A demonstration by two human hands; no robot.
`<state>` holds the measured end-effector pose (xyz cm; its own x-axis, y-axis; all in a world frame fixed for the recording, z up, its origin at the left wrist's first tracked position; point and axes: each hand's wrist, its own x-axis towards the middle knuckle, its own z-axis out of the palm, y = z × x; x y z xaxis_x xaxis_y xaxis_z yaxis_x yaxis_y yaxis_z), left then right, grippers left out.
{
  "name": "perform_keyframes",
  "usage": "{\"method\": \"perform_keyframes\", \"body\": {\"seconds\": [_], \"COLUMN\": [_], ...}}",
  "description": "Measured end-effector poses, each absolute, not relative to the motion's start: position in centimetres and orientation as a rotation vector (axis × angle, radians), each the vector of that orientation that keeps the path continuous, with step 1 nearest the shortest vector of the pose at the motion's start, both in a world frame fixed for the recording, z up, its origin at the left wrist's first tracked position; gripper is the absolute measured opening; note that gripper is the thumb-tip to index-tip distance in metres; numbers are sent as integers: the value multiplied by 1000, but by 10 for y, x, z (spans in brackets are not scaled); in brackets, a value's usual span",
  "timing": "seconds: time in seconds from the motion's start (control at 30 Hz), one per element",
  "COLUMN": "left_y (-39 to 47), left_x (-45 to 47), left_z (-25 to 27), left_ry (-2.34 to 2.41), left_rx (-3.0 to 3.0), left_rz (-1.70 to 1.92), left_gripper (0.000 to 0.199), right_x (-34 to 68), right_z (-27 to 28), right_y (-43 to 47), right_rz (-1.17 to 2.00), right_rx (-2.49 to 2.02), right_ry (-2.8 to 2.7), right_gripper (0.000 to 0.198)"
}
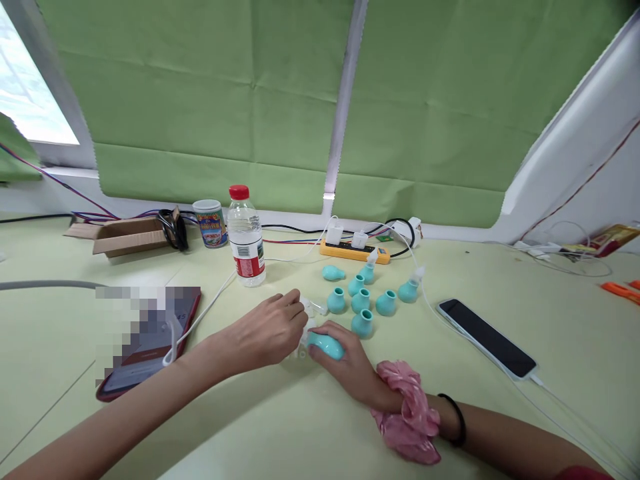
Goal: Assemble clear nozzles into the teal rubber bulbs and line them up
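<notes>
My right hand [350, 363] is closed around a teal rubber bulb [326, 345], which lies tilted on its side with its neck end hidden. Close by on the left, my left hand [277, 327] has its fingers bent and pressed together among clear plastic tips [316, 307]. What those fingers hold, if anything, is hidden. Just beyond both hands stand several teal bulbs with open necks, the nearest bulb [363, 324] among them. Two bulbs at the back, one [409, 291] on the right, carry clear tips. Another bulb [333, 273] lies on its side.
A water bottle [246, 243] with a red cap and a printed can [211, 223] stand behind my left hand. Farther back are a yellow power strip [354, 251] and a cardboard tray [133, 236]. A phone [487, 338] lies right; a partly blurred tablet [150, 353] lies left, with cables.
</notes>
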<state>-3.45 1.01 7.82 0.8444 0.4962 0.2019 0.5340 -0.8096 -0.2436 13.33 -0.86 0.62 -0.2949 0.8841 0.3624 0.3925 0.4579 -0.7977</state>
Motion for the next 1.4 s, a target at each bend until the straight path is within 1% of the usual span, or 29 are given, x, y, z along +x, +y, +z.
{"method": "perform_keyframes", "body": {"seconds": [0.17,0.37,0.47,0.53,0.6,0.73,0.87,0.97,1.07,1.17,1.3,1.4], "left_y": [12,15,15,16,18,30,42,46,44,39,24,12], "left_x": [-37,-40,-45,-48,-49,-47,-46,-46,-45,-44,-35,-24], "left_z": [83,84,92,97,96,79,57,52,56,63,68,60], "left_ry": [-822,-857,-906,-955,-1009,-1108,-1205,-1211,-1183,-1187,-1208,-1085], "left_rx": [-2838,-2911,-2908,-2867,-2809,-2792,-2794,-2800,-2828,-2861,-2904,-2915], "left_rz": [-260,-416,-572,-614,-570,-349,-272,-207,-221,-320,-431,-390], "left_gripper": [18,16,14,14,16,17,19,21,25,27,34,34], "right_x": [132,134,135,135,134,132,133,133,134,134,134,133], "right_z": [11,5,1,0,0,2,2,2,2,2,0,-1], "right_y": [-11,-8,-5,-4,-5,-10,-11,-11,-10,-10,-9,-11], "right_rz": [1039,1154,1165,1145,1111,1041,1026,1020,1019,1021,1032,1081], "right_rx": [-1100,-1126,-1170,-1177,-1158,-1099,-1084,-1075,-1064,-1051,-1045,-1022], "right_ry": [-1727,-1653,-1621,-1621,-1650,-1695,-1709,-1727,-1720,-1717,-1700,-1703], "right_gripper": [16,18,18,18,18,14,13,13,13,15,23,18]}}
